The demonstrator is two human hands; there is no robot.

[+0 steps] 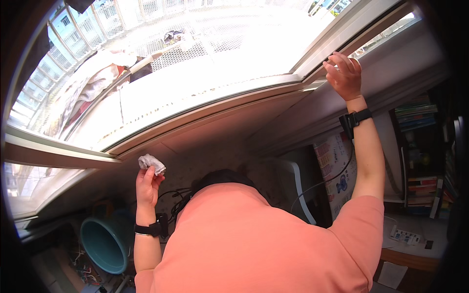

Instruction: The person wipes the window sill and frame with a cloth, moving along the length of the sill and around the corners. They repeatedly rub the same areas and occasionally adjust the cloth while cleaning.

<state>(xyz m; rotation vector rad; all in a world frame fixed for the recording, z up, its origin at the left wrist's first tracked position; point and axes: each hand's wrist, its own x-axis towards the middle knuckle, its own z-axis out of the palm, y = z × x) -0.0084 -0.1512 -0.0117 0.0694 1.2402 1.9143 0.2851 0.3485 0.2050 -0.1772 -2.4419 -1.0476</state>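
Observation:
My left hand pinches a crumpled whitish piece of tissue or cloth between thumb and fingers. It is held just inside the lower window rail, near the rail's left end. On the right, my right hand is raised to the upright window frame. Its fingers are bent and somewhat apart, with the fingertips at the frame's inner edge; whether they grip it cannot be made out. Dark specks of dirt line the bright sill beyond the rail. Each wrist wears a black strapped device.
Outside, a pole and bunched cloths lie on perforated mesh within a barred cage. A teal bucket is at lower left. To the right are a chair frame, a black cable and shelved books.

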